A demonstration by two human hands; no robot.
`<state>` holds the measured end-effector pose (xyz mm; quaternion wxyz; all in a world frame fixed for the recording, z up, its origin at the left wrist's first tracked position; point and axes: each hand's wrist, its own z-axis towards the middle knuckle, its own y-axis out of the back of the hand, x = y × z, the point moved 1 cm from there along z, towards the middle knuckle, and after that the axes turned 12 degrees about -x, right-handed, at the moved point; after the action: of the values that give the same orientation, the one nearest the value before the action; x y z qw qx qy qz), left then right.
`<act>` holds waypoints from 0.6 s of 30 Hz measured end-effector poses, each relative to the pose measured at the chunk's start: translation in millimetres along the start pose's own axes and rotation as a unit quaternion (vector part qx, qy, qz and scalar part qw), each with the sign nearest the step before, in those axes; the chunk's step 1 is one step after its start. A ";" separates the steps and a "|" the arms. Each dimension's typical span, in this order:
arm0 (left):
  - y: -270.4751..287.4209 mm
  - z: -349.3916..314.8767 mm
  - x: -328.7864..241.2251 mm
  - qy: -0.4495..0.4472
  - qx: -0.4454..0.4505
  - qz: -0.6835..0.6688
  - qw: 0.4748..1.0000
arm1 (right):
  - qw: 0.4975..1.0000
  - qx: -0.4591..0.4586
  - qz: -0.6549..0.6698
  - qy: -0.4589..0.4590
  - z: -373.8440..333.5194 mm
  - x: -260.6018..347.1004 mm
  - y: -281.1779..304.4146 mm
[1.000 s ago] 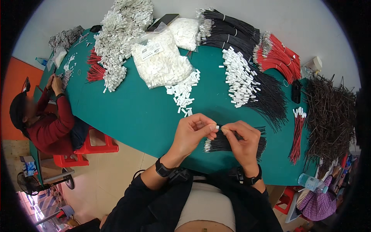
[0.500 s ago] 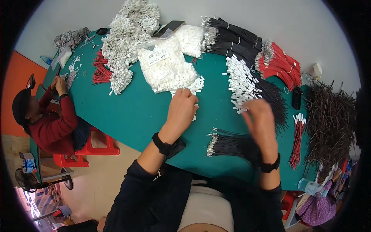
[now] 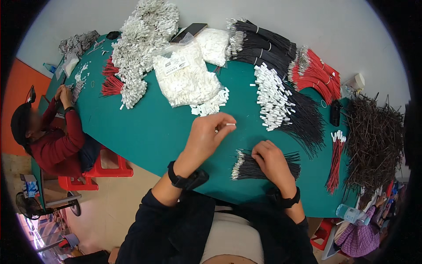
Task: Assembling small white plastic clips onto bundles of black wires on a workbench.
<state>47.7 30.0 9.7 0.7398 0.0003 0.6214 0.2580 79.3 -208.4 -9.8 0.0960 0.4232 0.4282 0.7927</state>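
My left hand [image 3: 206, 134] is raised over the green table, thumb and forefinger pinching a small white connector housing [image 3: 231, 125]. Close by, on its far side, lie loose white housings [image 3: 211, 105] in front of a clear bag [image 3: 187, 81] full of them. My right hand [image 3: 271, 162] is closed at the upper edge of a bundle of black wires [image 3: 250, 169] with metal-tipped left ends. Its fingertips pinch at a black wire there, partly hidden by the fingers. Beyond the right hand lies a heap of black wires with white housings on their ends [image 3: 274, 101].
Black wire bundles [image 3: 263, 44] and red wire bundles [image 3: 314, 75] line the far side. Red wires [image 3: 336, 163] and a dark tangled pile [image 3: 373, 141] lie right. A tall heap of white-ended wires [image 3: 145, 39] stands left. Another person [image 3: 57, 136] sits at the left edge.
My left hand has come back from the loose housings with one in its pinch. My right hand has moved from the white-ended heap down and left onto the black wire bundle.
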 end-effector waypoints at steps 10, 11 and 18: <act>-4.5 -27.9 -9.3 0.169 0.037 -0.265 0.949 | 0.953 -0.099 0.218 -0.184 -0.5 37.5 29.7; -5.7 -28.5 -8.7 0.173 0.039 -0.277 0.945 | 0.951 -0.143 0.224 -0.158 0.8 41.2 28.7; -7.8 -32.5 -9.3 0.202 0.049 -0.299 0.931 | 0.950 -0.219 0.184 -0.128 2.4 46.5 31.3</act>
<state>19.9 9.4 8.3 0.6405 -0.2009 0.7412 -0.0114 58.7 -202.2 42.1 0.0926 0.5610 0.1430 0.8101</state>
